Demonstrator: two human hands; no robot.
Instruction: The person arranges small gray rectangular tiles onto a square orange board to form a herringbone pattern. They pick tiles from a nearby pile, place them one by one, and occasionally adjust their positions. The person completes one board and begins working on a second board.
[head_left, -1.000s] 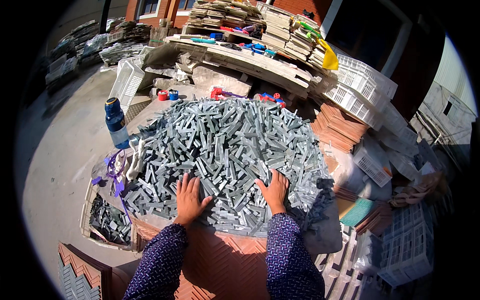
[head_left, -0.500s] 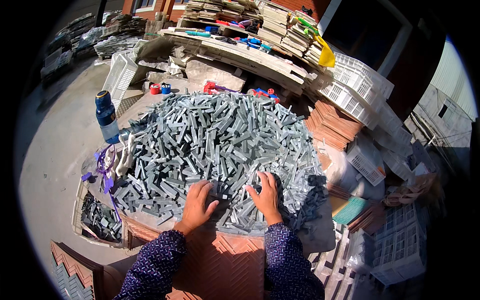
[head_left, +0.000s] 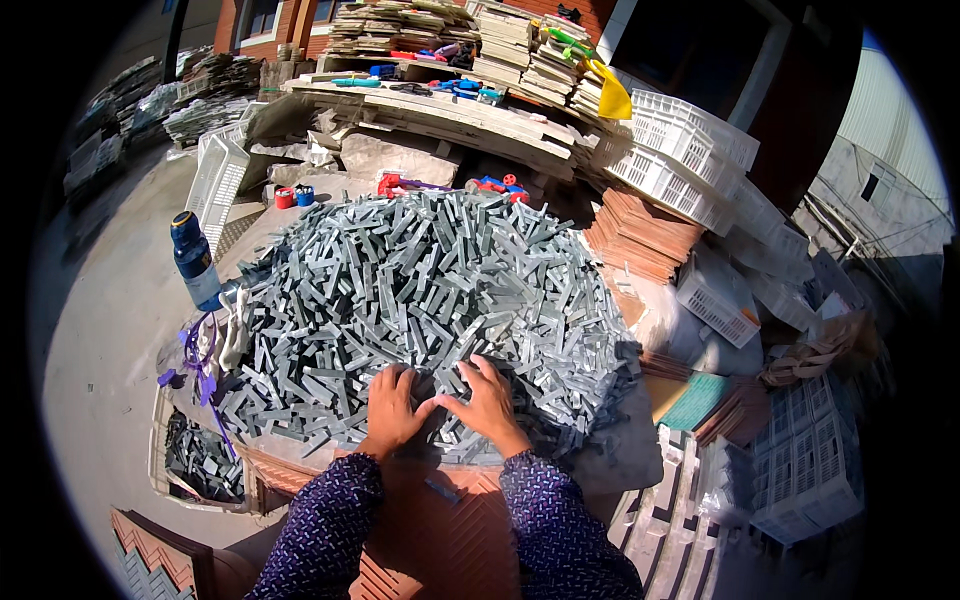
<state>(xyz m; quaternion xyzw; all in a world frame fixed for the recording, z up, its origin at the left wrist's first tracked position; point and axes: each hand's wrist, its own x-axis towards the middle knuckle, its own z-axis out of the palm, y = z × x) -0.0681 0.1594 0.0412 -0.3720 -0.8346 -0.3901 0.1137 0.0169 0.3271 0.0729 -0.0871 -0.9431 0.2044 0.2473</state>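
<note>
A wide heap of small grey stone strips (head_left: 420, 270) covers the table in front of me. At its near edge, my left hand (head_left: 396, 412) rests on the strips with its fingers extended and thumb apart. Close beside it lies my right hand (head_left: 486, 408), fingers spread over the strips, its thumb tip near or touching the left thumb. I see nothing gripped in either hand. Below them, between my forearms, is a reddish-brown herringbone-patterned mould board (head_left: 430, 535). One loose grey strip (head_left: 442, 490) lies on that board near its top.
A blue bottle (head_left: 196, 265) stands left of the heap, above white gloves (head_left: 234, 325) and a purple cord (head_left: 200, 345). A crate of strips (head_left: 205, 460) sits lower left. Stacked reddish boards (head_left: 640, 232) and white crates (head_left: 690, 150) flank the right.
My right hand has moved left and turned inward, bringing the thumbs together. A loose strip now shows on the board below. The whole view has shifted slightly.
</note>
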